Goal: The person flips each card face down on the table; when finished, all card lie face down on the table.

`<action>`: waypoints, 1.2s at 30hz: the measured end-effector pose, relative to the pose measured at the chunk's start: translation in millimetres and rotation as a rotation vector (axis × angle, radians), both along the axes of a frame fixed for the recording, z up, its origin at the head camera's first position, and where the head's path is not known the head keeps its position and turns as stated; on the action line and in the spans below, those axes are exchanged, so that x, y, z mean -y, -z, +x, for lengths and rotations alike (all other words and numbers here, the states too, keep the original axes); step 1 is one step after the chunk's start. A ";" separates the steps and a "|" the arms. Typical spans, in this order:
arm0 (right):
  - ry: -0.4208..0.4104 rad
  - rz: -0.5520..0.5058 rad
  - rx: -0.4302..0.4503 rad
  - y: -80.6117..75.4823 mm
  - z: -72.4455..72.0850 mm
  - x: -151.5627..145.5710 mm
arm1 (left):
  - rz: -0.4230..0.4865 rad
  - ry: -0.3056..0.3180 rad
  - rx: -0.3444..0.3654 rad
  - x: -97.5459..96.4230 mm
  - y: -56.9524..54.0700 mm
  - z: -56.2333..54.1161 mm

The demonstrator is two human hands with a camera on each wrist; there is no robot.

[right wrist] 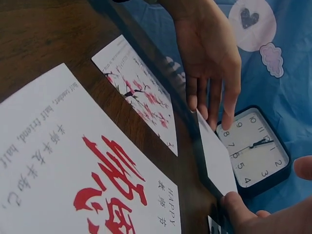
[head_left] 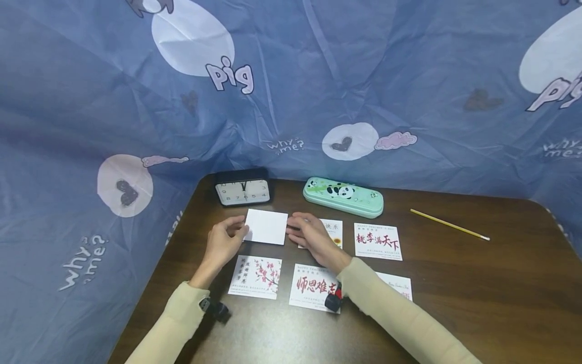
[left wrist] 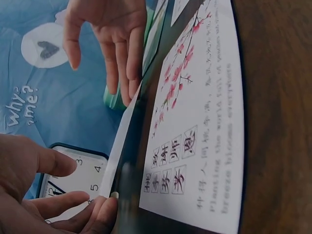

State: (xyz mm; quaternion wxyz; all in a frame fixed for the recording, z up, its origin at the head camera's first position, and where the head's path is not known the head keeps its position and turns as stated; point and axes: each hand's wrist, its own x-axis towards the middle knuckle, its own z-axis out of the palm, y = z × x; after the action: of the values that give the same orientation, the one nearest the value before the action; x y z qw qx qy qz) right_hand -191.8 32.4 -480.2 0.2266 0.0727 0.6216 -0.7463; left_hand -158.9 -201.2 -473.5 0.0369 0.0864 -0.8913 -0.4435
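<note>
A blank white card lies between my two hands in front of the clock, its plain side up. My left hand has its fingertips at the card's left edge, with the thumb standing apart from it in the left wrist view. At the opposite edge, my right hand touches the card with fairly straight fingers, its thumb also off it. Nearer me are a card with pink blossoms and one with large red characters. The right hand and forearm partly cover a sunflower card.
Behind the white card stands a black-framed clock. A mint-green panda pencil case lies at the back, and a yellow pencil to the right. Another red-lettered card and a partly covered card are near the right arm.
</note>
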 end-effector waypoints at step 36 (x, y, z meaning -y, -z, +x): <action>-0.111 -0.041 -0.017 -5.1 2.0 -19.1 | 0.157 -0.004 0.044 7.2 5.9 1.4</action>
State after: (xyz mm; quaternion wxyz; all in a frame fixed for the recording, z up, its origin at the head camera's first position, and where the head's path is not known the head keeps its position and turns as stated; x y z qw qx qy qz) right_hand -189.8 51.5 -475.1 0.2639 0.0271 0.6112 -0.7457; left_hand -157.5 -208.4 -479.4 0.0115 0.1006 -0.8541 -0.5101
